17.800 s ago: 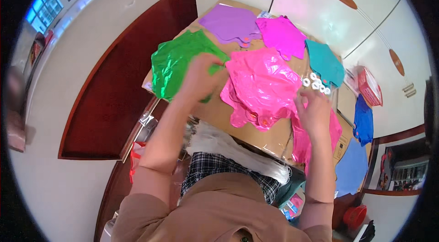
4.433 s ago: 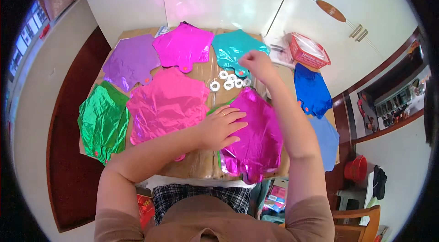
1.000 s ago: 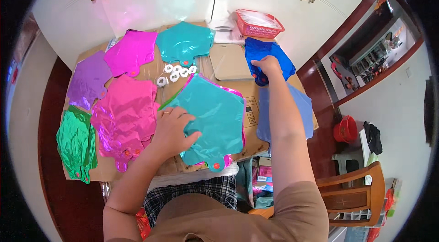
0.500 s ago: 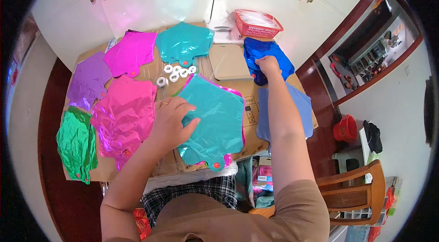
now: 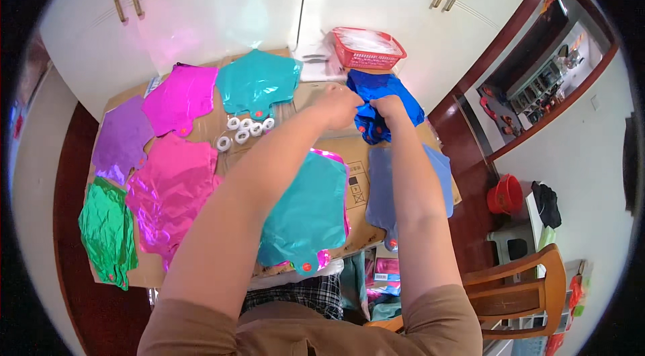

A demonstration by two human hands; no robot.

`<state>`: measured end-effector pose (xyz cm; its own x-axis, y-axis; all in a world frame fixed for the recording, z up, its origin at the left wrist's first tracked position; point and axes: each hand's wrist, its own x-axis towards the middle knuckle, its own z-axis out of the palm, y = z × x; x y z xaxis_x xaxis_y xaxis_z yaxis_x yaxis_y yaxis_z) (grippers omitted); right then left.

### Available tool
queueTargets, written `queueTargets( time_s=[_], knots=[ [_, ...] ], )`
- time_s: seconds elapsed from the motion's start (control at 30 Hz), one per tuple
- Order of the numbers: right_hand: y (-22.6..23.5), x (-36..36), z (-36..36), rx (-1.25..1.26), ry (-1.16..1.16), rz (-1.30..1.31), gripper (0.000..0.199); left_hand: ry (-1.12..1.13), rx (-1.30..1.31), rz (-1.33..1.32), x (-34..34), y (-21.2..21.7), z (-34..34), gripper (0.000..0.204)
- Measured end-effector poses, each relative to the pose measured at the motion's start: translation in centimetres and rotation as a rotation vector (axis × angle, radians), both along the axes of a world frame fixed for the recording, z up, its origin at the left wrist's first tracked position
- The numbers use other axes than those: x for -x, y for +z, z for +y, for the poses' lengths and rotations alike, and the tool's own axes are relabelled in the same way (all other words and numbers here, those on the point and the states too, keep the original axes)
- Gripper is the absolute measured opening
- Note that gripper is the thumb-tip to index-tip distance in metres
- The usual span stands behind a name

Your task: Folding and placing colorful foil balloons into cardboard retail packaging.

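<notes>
Both my hands are at a stack of shiny dark-blue foil balloons [image 5: 400,95] at the back right of the cardboard-covered table. My left hand [image 5: 338,107] has its fingers closed at the stack's left edge. Beside it, my right hand [image 5: 388,107] pinches the blue foil, which is crumpled between the two hands. The fingertips are partly hidden. In front of me lies a flat teal foil balloon [image 5: 306,211] on top of a pink one [image 5: 329,154], partly covered by my left forearm. A pale-blue balloon stack [image 5: 379,188] lies under my right forearm.
Left on the table are green [image 5: 107,231], purple [image 5: 124,137], pink [image 5: 178,174] and magenta [image 5: 181,97] foil balloons. Behind lie teal balloons [image 5: 259,80], and white ribbon rolls [image 5: 244,124]. A red basket [image 5: 368,57] stands at the back; a wooden chair [image 5: 531,289] is at right.
My left hand has moved from beside the front teal balloon to the blue stack at the back right. The blue foil has become more crumpled. The view has shifted slightly.
</notes>
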<state>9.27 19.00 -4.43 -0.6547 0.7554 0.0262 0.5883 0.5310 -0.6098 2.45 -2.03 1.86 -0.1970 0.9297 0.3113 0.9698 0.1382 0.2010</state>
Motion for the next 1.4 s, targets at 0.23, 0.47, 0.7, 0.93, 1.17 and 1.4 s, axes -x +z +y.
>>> queueTargets(
  time_s=[0.23,0.47,0.7,0.93,1.17,1.4],
  knots=[
    [4.0,-2.4,-1.0,0.592,-0.263,0.331,0.021,0.074,0.139,-0.084,-0.1,-2.7,0.3,0.028],
    [8.6,-13.2,6.7,1.083,-0.156,1.111,0.028,0.072,0.148,-0.055,-0.1,-2.5,0.3,0.029],
    [14.3,-24.5,9.6,0.837,-0.129,1.347,0.024,0.051,0.112,-0.062,-0.9,-1.5,1.3,0.028],
    [15.1,-18.2,-13.1,0.211,0.341,0.875,0.005,-0.2,-0.324,-1.022,-5.2,4.9,-6.0,0.036],
    [12.6,-17.4,-28.1,-0.244,0.771,0.636,0.018,0.11,-0.537,-1.501,-12.8,5.1,-23.2,0.025],
    [9.0,-18.1,-27.1,1.219,0.263,0.778,0.042,0.072,-0.743,-1.773,-15.1,4.3,-29.7,0.046]
  ],
)
